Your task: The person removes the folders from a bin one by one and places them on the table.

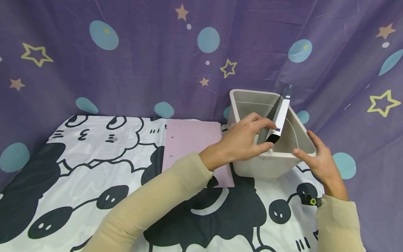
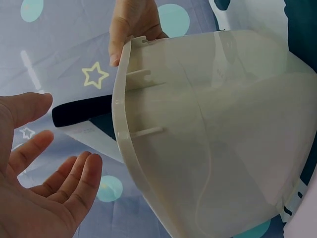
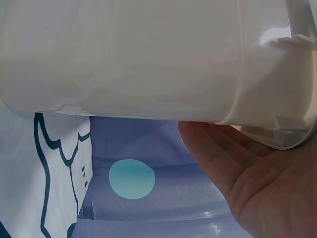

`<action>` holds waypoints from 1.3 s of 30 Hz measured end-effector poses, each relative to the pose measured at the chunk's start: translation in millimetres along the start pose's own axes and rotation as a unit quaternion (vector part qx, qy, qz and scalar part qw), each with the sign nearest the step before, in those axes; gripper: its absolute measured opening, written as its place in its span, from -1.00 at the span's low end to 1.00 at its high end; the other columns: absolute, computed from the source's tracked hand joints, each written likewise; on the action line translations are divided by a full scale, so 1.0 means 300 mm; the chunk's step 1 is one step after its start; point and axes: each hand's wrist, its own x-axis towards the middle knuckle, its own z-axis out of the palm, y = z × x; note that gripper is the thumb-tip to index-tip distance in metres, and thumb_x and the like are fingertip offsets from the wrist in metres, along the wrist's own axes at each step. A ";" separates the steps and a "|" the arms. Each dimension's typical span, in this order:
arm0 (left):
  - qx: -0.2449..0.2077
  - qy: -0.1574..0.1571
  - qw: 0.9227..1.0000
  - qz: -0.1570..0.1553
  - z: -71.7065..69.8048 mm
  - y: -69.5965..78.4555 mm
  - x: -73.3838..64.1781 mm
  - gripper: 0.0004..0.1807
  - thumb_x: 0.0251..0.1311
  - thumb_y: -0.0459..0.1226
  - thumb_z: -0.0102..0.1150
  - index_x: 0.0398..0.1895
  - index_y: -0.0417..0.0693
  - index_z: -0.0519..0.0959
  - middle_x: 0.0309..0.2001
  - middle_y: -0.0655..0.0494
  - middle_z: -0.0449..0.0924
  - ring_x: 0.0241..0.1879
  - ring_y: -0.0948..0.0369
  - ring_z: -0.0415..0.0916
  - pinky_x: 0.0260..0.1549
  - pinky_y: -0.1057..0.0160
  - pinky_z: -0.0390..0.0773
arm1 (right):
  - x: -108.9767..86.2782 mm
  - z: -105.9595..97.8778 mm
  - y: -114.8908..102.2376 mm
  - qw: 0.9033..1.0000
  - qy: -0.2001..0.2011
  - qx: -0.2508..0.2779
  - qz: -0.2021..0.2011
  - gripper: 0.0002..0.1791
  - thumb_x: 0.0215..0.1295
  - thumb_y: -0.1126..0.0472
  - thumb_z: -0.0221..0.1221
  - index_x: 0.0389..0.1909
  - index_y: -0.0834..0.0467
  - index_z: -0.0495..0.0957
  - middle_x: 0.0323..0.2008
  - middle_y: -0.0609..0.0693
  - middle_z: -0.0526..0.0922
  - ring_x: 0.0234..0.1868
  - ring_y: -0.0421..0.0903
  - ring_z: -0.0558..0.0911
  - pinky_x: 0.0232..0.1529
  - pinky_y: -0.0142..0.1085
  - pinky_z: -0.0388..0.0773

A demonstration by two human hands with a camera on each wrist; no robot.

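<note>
A light grey plastic bin stands at the right of the head view. Out of its mouth leans a thick, flat binder-like thing, white along its edge and black at its ends. My left hand is over the bin's near rim, fingers spread around the near end of this thing. In the left wrist view, a gap shows between those fingers and the black end. My right hand grips the bin's near right corner, thumb at the rim and fingers along the outer side. The thing's lower part is hidden inside the bin.
A pink folder with two small rivets lies flat left of the bin, partly behind my left forearm. Beneath is a black-and-white cartoon cloth. A purple curtain with stars and blue spots hangs close behind the bin.
</note>
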 end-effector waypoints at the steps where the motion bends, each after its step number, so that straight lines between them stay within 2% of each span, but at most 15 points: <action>1: 0.000 -0.001 1.000 -0.001 0.004 0.002 0.003 -0.57 0.12 -0.06 0.31 0.09 0.19 0.53 0.01 0.22 0.42 -0.07 0.34 0.38 -0.24 0.40 0.41 | 0.000 0.000 0.000 1.000 0.000 0.001 0.001 -0.05 0.24 0.04 0.23 0.51 0.09 -0.12 0.30 0.35 0.26 0.06 0.10 0.36 -0.22 -0.56 0.31; 11: -0.003 0.013 1.000 0.006 0.048 -0.001 0.032 -0.55 0.12 -0.07 0.31 0.11 0.18 0.53 0.06 0.15 0.37 -0.04 0.30 0.36 -0.13 0.39 0.39 | 0.000 -0.003 0.001 1.000 0.002 0.001 -0.003 -0.06 0.24 0.05 0.23 0.51 0.09 -0.10 0.27 0.35 0.29 0.02 -0.01 0.36 -0.25 -0.55 0.33; 17: -0.004 0.001 1.000 0.011 0.065 -0.002 0.057 -0.52 0.12 -0.04 0.31 0.14 0.19 0.53 0.08 0.14 0.35 0.00 0.31 0.35 -0.09 0.40 0.38 | -0.001 -0.005 0.001 1.000 0.000 0.002 0.000 -0.05 0.24 0.06 0.23 0.51 0.10 -0.11 0.26 0.37 0.27 0.03 0.06 0.36 -0.29 -0.55 0.35; 26: 0.015 -0.021 1.000 0.015 0.081 -0.009 0.080 -0.48 0.13 0.00 0.29 0.20 0.23 0.50 0.16 0.09 0.28 0.08 0.23 0.28 0.01 0.33 0.34 | 0.003 0.000 0.001 1.000 0.003 0.007 -0.007 -0.07 0.24 0.06 0.23 0.51 0.09 -0.09 0.25 0.36 0.29 0.00 0.02 0.37 -0.29 -0.55 0.36; 33: -0.012 -0.039 0.999 -0.012 0.085 -0.010 0.090 -0.48 0.14 -0.02 0.29 0.21 0.21 0.48 0.18 0.10 0.28 0.12 0.25 0.28 0.04 0.35 0.34 | 0.004 0.001 0.001 1.000 0.002 0.004 -0.008 -0.06 0.24 0.06 0.23 0.51 0.10 -0.09 0.24 0.36 0.30 0.01 0.05 0.37 -0.29 -0.55 0.36; 39: -0.021 -0.045 0.999 -0.016 0.088 -0.021 0.087 -0.45 0.15 -0.03 0.28 0.23 0.22 0.43 0.16 0.13 0.29 0.08 0.29 0.29 -0.01 0.36 0.36 | 0.002 -0.001 0.002 1.000 0.003 0.004 -0.008 -0.07 0.24 0.06 0.24 0.51 0.09 -0.08 0.25 0.36 0.30 0.00 0.02 0.37 -0.29 -0.56 0.36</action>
